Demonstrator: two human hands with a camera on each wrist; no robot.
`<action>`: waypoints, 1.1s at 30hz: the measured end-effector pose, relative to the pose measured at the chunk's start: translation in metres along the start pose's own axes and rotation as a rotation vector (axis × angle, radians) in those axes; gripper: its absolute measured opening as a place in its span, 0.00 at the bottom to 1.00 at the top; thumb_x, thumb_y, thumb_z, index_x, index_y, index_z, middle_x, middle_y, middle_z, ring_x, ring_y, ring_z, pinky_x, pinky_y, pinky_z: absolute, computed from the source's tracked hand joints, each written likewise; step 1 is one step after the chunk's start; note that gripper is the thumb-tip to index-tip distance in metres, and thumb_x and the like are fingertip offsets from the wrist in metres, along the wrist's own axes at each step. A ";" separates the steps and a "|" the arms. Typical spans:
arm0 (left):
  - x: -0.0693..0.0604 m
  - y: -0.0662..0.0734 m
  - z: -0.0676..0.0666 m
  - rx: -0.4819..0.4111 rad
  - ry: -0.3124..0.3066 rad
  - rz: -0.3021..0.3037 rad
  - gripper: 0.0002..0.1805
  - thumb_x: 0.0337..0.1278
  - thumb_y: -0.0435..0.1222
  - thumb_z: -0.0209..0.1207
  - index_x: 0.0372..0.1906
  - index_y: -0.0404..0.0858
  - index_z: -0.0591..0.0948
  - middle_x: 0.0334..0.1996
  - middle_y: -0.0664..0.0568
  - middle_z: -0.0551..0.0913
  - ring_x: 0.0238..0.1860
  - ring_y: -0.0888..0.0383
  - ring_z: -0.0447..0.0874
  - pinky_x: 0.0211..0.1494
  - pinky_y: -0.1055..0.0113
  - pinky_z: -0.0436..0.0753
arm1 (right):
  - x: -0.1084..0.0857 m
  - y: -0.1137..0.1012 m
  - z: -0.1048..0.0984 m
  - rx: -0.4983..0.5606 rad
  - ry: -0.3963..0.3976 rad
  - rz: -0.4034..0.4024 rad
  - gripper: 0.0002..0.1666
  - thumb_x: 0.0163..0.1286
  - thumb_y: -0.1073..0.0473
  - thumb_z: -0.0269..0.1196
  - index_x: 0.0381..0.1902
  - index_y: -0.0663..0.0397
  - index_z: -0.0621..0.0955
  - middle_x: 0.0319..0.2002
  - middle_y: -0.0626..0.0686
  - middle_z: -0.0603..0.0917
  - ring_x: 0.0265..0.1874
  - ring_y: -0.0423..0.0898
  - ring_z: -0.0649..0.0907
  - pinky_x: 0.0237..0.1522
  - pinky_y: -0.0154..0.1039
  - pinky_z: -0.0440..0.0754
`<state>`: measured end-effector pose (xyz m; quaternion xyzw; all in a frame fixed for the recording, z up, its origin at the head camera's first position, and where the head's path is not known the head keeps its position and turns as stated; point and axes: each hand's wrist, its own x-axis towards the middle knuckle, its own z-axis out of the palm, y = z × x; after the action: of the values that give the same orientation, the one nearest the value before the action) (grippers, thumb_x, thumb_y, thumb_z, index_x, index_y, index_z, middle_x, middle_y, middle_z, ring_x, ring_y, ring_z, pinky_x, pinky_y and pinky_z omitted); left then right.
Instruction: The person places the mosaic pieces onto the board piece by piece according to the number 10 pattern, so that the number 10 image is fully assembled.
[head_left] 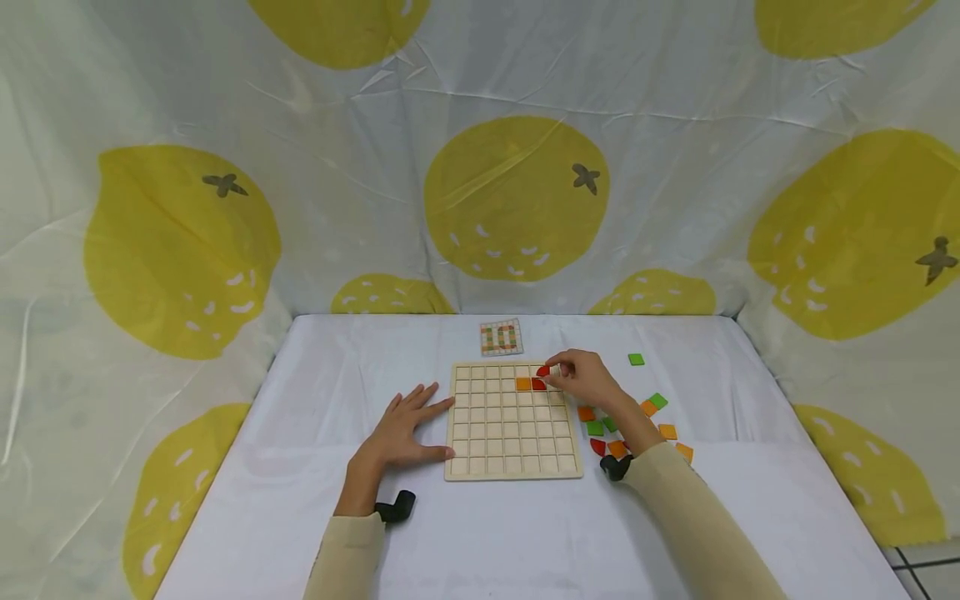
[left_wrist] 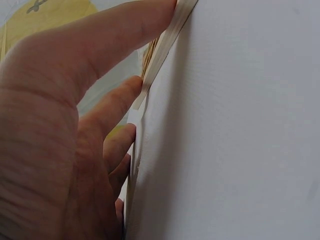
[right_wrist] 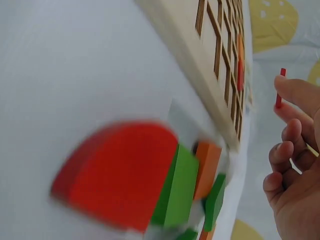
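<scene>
A pale wooden grid board (head_left: 510,423) lies on the white table. In its upper right part sit an orange square (head_left: 523,384) and a red quarter-round piece (head_left: 538,384), side by side. My right hand (head_left: 592,382) pinches another red piece (head_left: 543,371) between thumb and forefinger above the board's top right; in the right wrist view this red piece (right_wrist: 281,89) is seen edge-on. The left hand (head_left: 405,429) is spread on the table, thumb and forefinger touching the board's left edge. In the left wrist view the hand (left_wrist: 90,125) rests against the board's side (left_wrist: 165,50).
Behind the board lies a small patterned card (head_left: 501,337). Right of the board are several loose red, green (head_left: 595,428) and orange (head_left: 667,432) pieces, some partly under the right forearm. One green square (head_left: 636,359) lies apart, farther back. A lemon-print cloth (head_left: 517,200) hangs behind.
</scene>
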<state>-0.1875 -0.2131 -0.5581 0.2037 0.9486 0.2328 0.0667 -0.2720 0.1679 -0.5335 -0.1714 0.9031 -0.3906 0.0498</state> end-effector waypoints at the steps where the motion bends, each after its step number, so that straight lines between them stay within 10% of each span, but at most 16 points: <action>1: 0.000 0.000 0.000 0.003 0.003 0.000 0.51 0.45 0.70 0.67 0.77 0.60 0.69 0.83 0.50 0.56 0.84 0.44 0.48 0.82 0.35 0.46 | 0.002 -0.002 0.003 0.007 -0.007 -0.005 0.15 0.69 0.54 0.70 0.51 0.53 0.88 0.28 0.49 0.75 0.24 0.44 0.70 0.30 0.36 0.70; 33: 0.000 -0.001 0.002 -0.005 0.005 -0.003 0.50 0.46 0.69 0.67 0.77 0.60 0.69 0.83 0.50 0.56 0.84 0.44 0.47 0.83 0.36 0.45 | 0.024 -0.021 0.052 -0.031 -0.077 0.014 0.15 0.67 0.51 0.73 0.49 0.49 0.89 0.21 0.47 0.74 0.22 0.42 0.70 0.28 0.35 0.68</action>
<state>-0.1875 -0.2129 -0.5603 0.2015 0.9485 0.2355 0.0654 -0.2774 0.1102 -0.5530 -0.1807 0.9077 -0.3692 0.0847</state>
